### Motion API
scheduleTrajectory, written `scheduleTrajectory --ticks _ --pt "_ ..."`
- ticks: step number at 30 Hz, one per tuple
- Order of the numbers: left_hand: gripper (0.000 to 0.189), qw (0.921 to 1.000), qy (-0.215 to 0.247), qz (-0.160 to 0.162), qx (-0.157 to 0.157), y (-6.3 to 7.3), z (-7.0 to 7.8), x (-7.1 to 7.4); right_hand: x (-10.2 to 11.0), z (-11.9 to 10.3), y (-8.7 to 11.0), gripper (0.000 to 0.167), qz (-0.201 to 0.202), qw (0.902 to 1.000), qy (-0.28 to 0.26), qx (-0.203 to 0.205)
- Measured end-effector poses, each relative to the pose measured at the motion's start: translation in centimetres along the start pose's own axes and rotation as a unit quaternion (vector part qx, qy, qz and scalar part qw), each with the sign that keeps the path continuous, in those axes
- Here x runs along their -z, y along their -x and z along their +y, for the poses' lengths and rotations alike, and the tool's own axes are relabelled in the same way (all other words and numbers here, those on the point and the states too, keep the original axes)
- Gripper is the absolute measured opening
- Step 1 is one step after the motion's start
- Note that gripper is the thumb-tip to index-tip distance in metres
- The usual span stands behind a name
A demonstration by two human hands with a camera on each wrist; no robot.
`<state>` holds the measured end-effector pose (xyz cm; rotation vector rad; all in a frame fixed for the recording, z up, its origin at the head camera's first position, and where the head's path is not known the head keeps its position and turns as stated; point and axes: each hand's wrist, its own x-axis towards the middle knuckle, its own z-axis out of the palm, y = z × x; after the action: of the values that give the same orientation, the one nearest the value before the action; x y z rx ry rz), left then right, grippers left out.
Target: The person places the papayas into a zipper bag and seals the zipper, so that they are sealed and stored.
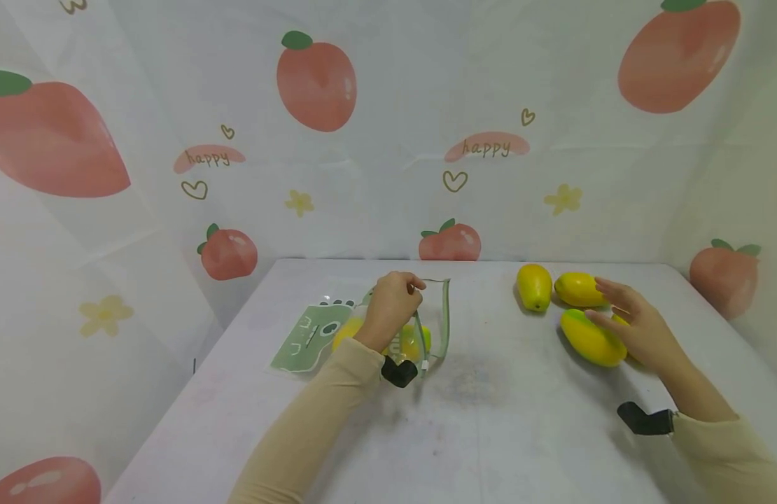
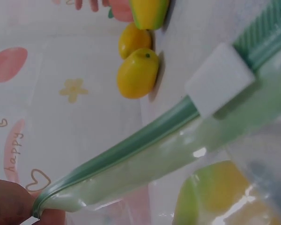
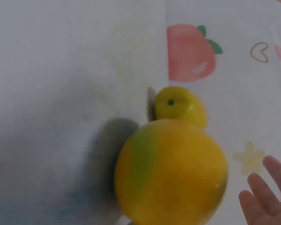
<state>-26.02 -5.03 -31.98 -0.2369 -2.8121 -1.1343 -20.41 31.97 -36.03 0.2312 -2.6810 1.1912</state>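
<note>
My left hand (image 1: 391, 308) pinches the green-edged rim of a clear zip bag (image 1: 306, 339), which lies on its side with its mouth toward the right. Printed on the bag is a green cartoon face. Through the plastic, yellow-green mangoes (image 1: 347, 332) show, partly hidden by the forearm. A white slider (image 2: 220, 79) sits on the green zip strip in the left wrist view. My right hand (image 1: 647, 332) has its fingers spread beside a large yellow-green mango (image 1: 593, 339). The hand partly covers another mango (image 1: 620, 320) behind that one.
Two more mangoes, one upright-looking (image 1: 534, 288) and one lying sideways (image 1: 579, 290), are at the back right of the white table (image 1: 489, 434). A white cloth (image 1: 388, 203) printed with peaches hangs right behind the table's far edge. Each wrist wears a black camera mount (image 1: 645, 418).
</note>
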Motion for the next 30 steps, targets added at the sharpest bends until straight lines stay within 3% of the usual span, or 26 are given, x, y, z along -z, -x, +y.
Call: scheduleTrajectory --ticks 5,14,30 --pt "0.021 1.0 0.001 0.0 0.006 0.0 -0.1 -0.1 -0.2 1.2 0.4 0.073 -0.024 0.9996 -0.001 -0.014" --pt "0.021 1.0 -0.006 0.001 0.005 0.0 -0.2 -0.2 -0.7 2.1 0.7 0.082 -0.085 0.992 0.041 -0.084" --pt "0.022 1.0 0.002 0.002 -0.001 0.3 0.1 0.1 -1.1 3.0 0.3 0.089 -0.115 0.9856 0.066 -0.105"
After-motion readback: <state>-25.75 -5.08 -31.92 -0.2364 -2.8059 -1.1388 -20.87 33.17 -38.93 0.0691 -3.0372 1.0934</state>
